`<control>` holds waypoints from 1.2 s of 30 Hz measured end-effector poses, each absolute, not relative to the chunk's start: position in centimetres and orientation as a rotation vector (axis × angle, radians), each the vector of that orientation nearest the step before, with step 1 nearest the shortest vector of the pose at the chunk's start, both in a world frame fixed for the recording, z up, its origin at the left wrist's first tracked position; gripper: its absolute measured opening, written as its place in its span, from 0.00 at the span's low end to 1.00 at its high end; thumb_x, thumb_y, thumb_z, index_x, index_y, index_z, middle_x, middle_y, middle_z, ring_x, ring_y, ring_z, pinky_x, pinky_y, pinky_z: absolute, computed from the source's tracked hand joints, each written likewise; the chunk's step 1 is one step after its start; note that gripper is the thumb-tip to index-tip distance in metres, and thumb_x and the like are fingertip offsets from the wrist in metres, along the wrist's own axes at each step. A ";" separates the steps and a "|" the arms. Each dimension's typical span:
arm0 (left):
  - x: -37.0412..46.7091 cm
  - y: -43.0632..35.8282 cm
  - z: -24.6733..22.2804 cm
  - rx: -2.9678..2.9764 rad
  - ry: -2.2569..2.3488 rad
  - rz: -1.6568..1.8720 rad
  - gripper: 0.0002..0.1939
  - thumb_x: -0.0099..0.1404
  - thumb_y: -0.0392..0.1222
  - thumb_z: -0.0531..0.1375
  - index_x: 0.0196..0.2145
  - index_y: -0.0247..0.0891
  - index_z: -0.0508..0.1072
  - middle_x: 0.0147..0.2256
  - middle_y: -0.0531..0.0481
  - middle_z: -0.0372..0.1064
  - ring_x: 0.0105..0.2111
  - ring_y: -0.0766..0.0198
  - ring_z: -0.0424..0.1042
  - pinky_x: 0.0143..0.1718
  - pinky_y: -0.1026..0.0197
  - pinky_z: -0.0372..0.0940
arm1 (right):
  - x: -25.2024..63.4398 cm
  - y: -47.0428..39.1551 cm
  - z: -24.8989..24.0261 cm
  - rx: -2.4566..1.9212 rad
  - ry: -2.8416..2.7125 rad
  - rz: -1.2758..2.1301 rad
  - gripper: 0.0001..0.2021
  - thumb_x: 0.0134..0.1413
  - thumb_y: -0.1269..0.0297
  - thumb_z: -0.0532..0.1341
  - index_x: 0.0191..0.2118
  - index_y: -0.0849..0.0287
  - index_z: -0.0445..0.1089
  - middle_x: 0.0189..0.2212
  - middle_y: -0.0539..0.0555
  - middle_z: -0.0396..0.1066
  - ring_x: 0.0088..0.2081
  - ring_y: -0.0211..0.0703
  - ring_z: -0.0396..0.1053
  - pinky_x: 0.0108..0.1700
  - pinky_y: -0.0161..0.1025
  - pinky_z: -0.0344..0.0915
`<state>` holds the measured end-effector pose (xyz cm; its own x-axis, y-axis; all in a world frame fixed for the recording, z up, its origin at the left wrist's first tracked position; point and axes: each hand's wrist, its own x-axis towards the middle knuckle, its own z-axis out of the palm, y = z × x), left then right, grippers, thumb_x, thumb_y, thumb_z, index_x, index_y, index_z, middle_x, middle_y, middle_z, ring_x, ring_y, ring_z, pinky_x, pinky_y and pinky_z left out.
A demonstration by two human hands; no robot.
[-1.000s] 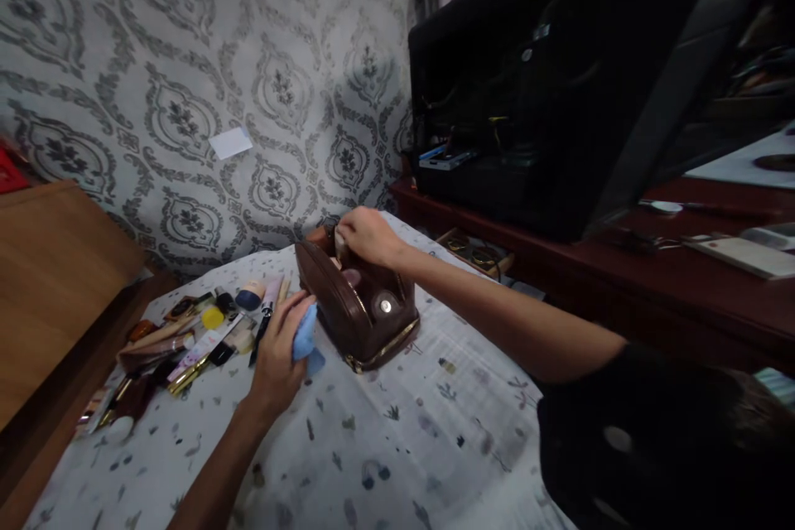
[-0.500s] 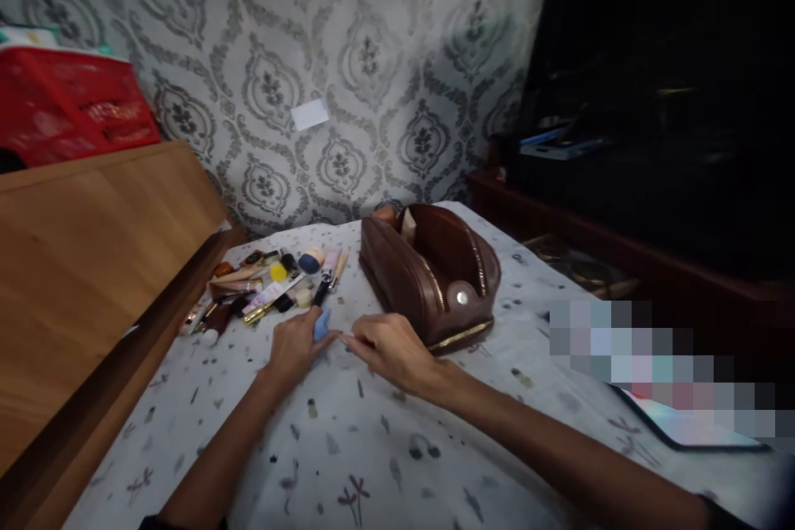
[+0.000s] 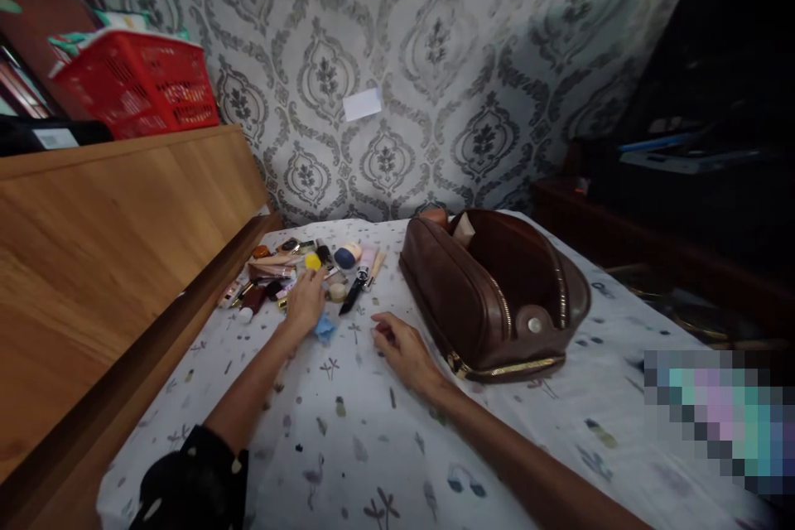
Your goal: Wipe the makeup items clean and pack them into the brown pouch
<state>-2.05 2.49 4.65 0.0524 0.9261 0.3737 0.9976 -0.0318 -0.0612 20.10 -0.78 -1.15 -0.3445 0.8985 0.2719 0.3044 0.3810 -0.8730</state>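
Note:
My left hand (image 3: 305,300) reaches over a pile of cosmetics, its fingers stretched out, the tips low among the items by a round yellow piece (image 3: 312,262). I see nothing held in it. A crumpled light-blue piece (image 3: 324,328) lies on the sheet beside its wrist. My right hand (image 3: 402,348) hovers over the sheet, its fingers loosely bent and apart with nothing in them. To its right stands a brown leather toiletry bag (image 3: 460,298), unzipped and gaping, with a pale item (image 3: 464,229) inside. A black tube-like item (image 3: 353,296) lies between my hands.
A navy and cream rounded item (image 3: 348,255) and a pinkish tube (image 3: 368,257) lie at the pile's right. The patterned sheet (image 3: 348,447) covers the bed. A wooden board (image 3: 137,199) borders the left, with a red basket (image 3: 149,83) on top. A blurred-out patch covers the right side.
My hands were close together at the fingertips; now they are apart. My left hand has moved onto the pile, and the blue piece lies on the sheet. The view has shifted left.

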 end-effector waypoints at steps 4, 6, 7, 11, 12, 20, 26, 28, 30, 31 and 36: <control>-3.0 7.8 6.6 -2.053 -1.884 -0.189 0.21 0.65 0.30 0.52 0.54 0.40 0.68 0.52 0.36 0.63 0.53 0.46 0.60 0.42 0.53 0.65 | 20.5 -1.2 -1.0 -1.021 -1.861 0.927 0.12 0.59 0.62 0.55 0.45 0.58 0.69 0.35 0.55 0.73 0.37 0.45 0.71 0.41 0.42 0.68; -3.2 10.1 6.9 -2.102 -1.846 -0.113 0.20 0.65 0.30 0.52 0.53 0.39 0.70 0.53 0.35 0.61 0.54 0.46 0.58 0.43 0.52 0.65 | 20.7 -1.4 -0.8 -1.022 -1.879 0.914 0.12 0.58 0.64 0.55 0.45 0.58 0.69 0.36 0.56 0.74 0.37 0.45 0.72 0.42 0.43 0.68; -3.2 11.0 6.9 -2.124 -1.833 -0.078 0.19 0.65 0.29 0.52 0.52 0.38 0.71 0.53 0.35 0.61 0.54 0.46 0.57 0.44 0.52 0.65 | 20.7 -1.5 -0.7 -1.026 -1.885 0.907 0.12 0.58 0.64 0.55 0.45 0.58 0.70 0.36 0.56 0.74 0.38 0.45 0.72 0.42 0.43 0.68; -3.5 12.7 6.3 -2.192 -1.791 0.012 0.16 0.65 0.29 0.52 0.48 0.35 0.73 0.51 0.33 0.62 0.54 0.46 0.56 0.46 0.51 0.64 | 20.9 -1.7 -0.3 -1.032 -1.907 0.892 0.11 0.58 0.66 0.54 0.44 0.59 0.70 0.37 0.57 0.74 0.38 0.45 0.72 0.43 0.42 0.68; -3.6 12.8 6.2 -2.211 -1.774 0.018 0.16 0.65 0.29 0.52 0.48 0.35 0.73 0.51 0.33 0.62 0.55 0.46 0.56 0.46 0.51 0.63 | 20.9 -1.7 -0.2 -1.031 -1.911 0.889 0.11 0.58 0.66 0.54 0.44 0.59 0.70 0.37 0.57 0.74 0.38 0.44 0.72 0.43 0.41 0.68; -4.5 10.8 7.1 -2.237 -1.737 -0.226 0.12 0.68 0.35 0.54 0.47 0.34 0.71 0.47 0.36 0.66 0.50 0.50 0.64 0.44 0.54 0.64 | 20.9 -1.6 -0.2 -1.027 -1.891 0.912 0.11 0.57 0.67 0.55 0.43 0.60 0.71 0.35 0.56 0.74 0.36 0.44 0.71 0.41 0.42 0.67; -2.9 3.8 9.1 -2.132 -1.732 -0.687 0.19 0.72 0.44 0.50 0.57 0.34 0.63 0.50 0.39 0.67 0.52 0.55 0.67 0.53 0.55 0.62 | 20.7 -1.9 0.6 -0.909 -1.526 1.410 0.16 0.55 0.52 0.61 0.43 0.60 0.71 0.31 0.54 0.71 0.33 0.43 0.70 0.34 0.39 0.66; -1.3 0.1 8.7 -2.280 -1.596 -0.964 0.18 0.71 0.46 0.53 0.54 0.36 0.65 0.50 0.42 0.69 0.51 0.56 0.69 0.54 0.55 0.63 | 20.6 -2.0 1.3 -0.802 -1.236 1.731 0.21 0.53 0.46 0.62 0.44 0.58 0.70 0.35 0.55 0.73 0.31 0.41 0.70 0.30 0.37 0.65; 0.4 -3.1 7.7 -2.508 -1.462 -1.148 0.18 0.70 0.47 0.55 0.54 0.39 0.67 0.47 0.44 0.72 0.48 0.56 0.71 0.52 0.55 0.65 | 20.6 -1.9 1.9 -0.694 -0.981 1.952 0.21 0.51 0.44 0.64 0.42 0.57 0.70 0.36 0.55 0.73 0.28 0.38 0.69 0.28 0.35 0.64; 1.1 -4.4 7.0 -2.616 -1.420 -1.155 0.18 0.69 0.47 0.56 0.54 0.40 0.68 0.47 0.44 0.73 0.47 0.56 0.72 0.51 0.56 0.66 | 20.7 -1.9 2.1 -0.663 -0.893 2.006 0.20 0.50 0.46 0.65 0.39 0.57 0.70 0.33 0.53 0.73 0.26 0.36 0.67 0.27 0.34 0.63; 0.7 -6.0 4.4 -2.895 -1.503 -0.861 0.23 0.66 0.42 0.59 0.59 0.45 0.66 0.51 0.47 0.72 0.49 0.56 0.73 0.51 0.57 0.67 | 21.7 -1.7 1.8 -0.662 -0.688 1.981 0.17 0.40 0.57 0.74 0.30 0.57 0.67 0.24 0.45 0.67 0.21 0.30 0.60 0.22 0.29 0.58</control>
<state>0.69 -6.00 4.36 0.4800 0.8130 0.3297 0.6957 -0.5816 0.4215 21.69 -1.73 1.81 -0.4436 0.8785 -0.1775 -0.5794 -0.4322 -0.6910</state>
